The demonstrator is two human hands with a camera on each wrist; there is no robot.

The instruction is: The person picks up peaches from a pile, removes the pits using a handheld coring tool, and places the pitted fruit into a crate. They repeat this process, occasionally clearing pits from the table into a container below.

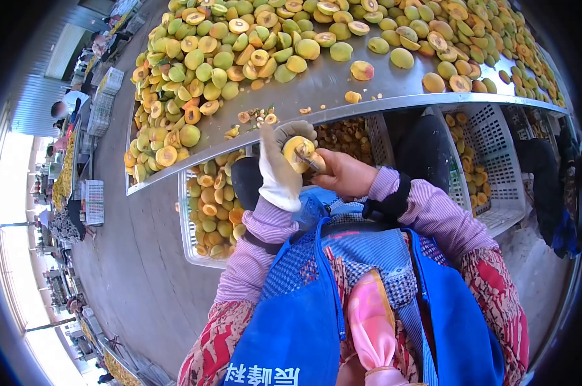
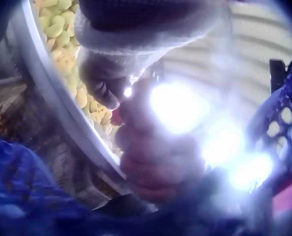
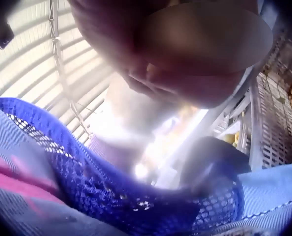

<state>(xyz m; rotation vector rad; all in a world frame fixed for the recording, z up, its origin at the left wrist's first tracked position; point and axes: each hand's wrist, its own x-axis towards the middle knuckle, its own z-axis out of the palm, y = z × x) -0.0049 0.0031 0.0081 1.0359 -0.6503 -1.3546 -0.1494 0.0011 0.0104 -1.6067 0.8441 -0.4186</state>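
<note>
My left hand (image 1: 281, 168), in a white glove, holds a yellow-orange fruit (image 1: 299, 153) cut side up, just below the edge of the metal table (image 1: 342, 83). My bare right hand (image 1: 344, 172) pinches a small dark tool (image 1: 312, 162) whose tip is set into the fruit's flesh. In the left wrist view the gloved fingers (image 2: 104, 81) and the bare right hand (image 2: 156, 162) are blurred against glare. The right wrist view shows only the underside of my right hand (image 3: 185, 49) close up; the fruit is hidden there.
The table carries a big heap of whole and halved green-yellow fruit (image 1: 239, 45). Under it stand a white crate of halves (image 1: 207, 212), a crate of pits (image 1: 345, 135) and a slotted crate (image 1: 490, 154). A blue mesh apron (image 1: 304, 321) covers my lap. People work at far left.
</note>
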